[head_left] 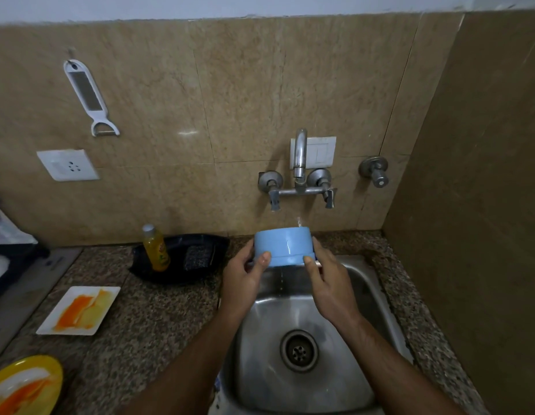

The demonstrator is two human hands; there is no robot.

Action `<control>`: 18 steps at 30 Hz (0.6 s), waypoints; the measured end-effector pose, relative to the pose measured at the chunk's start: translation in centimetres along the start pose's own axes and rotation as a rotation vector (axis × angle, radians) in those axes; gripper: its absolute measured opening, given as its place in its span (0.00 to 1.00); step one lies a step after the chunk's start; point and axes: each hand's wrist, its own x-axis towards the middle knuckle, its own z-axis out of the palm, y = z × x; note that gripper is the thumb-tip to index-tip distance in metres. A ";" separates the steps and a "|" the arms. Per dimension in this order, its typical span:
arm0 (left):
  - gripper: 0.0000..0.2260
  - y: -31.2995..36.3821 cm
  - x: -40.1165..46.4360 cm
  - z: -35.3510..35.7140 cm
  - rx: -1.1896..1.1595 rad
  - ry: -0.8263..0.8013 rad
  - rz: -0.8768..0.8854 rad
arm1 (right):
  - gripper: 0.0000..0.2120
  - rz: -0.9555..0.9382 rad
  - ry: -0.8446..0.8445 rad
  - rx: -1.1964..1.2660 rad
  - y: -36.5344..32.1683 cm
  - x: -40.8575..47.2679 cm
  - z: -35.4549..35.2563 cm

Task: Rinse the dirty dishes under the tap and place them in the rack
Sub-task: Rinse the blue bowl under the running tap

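A light blue bowl (282, 246) is held upside down over the steel sink (362, 283), under the wall tap (299, 157). My left hand (245, 274) grips its left side and my right hand (326, 280) grips its right side. A thin stream of water falls onto the bowl's far edge and drips below it into the sink. A white square plate (80, 310) smeared with orange and yellow lies on the counter at the left. A yellow plate (24, 387) with orange stains sits at the bottom left corner.
A black tray (182, 259) behind the sink's left holds a yellow soap bottle (155, 250) and a dark scrub pad (197, 257). A peeler (89, 97) and a socket (67, 164) hang on the tiled wall. A brown side wall stands at the right.
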 end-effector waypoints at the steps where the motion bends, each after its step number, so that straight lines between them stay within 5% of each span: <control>1: 0.25 -0.3 0.2 0.0 0.034 0.008 -0.029 | 0.20 0.052 -0.047 0.007 0.1 0.0 0.1; 6: 0.34 -1.7 0.5 -0.3 0.061 -0.011 -0.100 | 0.20 0.114 -0.133 0.080 0.5 -0.3 0.4; 12: 0.31 -2.3 0.3 -0.5 0.000 -0.074 -0.107 | 0.16 0.315 -0.110 0.369 1.6 0.0 0.8; 18: 0.37 -1.9 -0.6 -2.2 0.066 -0.164 -0.061 | 0.41 0.521 -0.352 0.532 2.0 1.7 1.3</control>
